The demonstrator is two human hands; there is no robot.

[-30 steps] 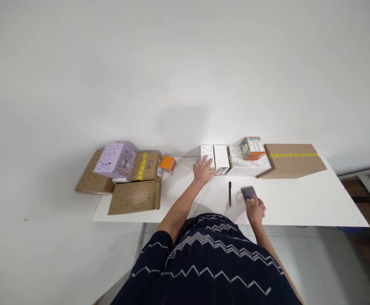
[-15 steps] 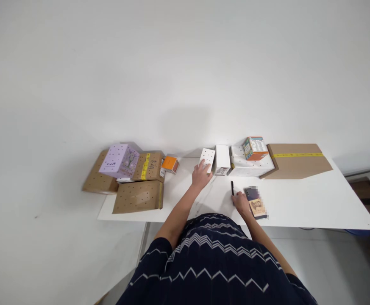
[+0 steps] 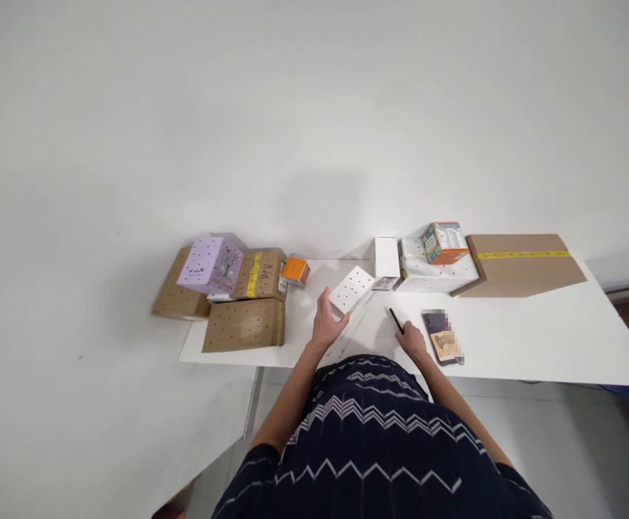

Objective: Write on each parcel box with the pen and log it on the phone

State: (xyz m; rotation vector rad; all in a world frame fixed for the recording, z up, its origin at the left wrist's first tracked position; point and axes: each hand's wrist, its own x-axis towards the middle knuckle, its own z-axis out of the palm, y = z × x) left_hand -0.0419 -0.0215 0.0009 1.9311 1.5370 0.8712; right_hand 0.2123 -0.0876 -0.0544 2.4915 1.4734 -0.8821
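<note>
My left hand (image 3: 327,321) grips a small white dotted box (image 3: 351,289) and holds it tilted just above the white table (image 3: 535,339), in front of me. My right hand (image 3: 412,336) is closed on a black pen (image 3: 395,320), whose tip points up and to the left. A phone (image 3: 442,336) lies flat on the table just right of my right hand. Behind the dotted box stands a plain white box (image 3: 386,261).
At the left end lie brown perforated boxes (image 3: 243,326), a lilac box (image 3: 211,264) and a small orange box (image 3: 295,271). At the back right sit a larger white dotted box (image 3: 438,273) with an orange-and-green carton (image 3: 444,242) on it, and a flat brown box (image 3: 519,264).
My left hand pulled the white dotted box away from the back row toward me. My right hand let go of the phone and picked up the pen.
</note>
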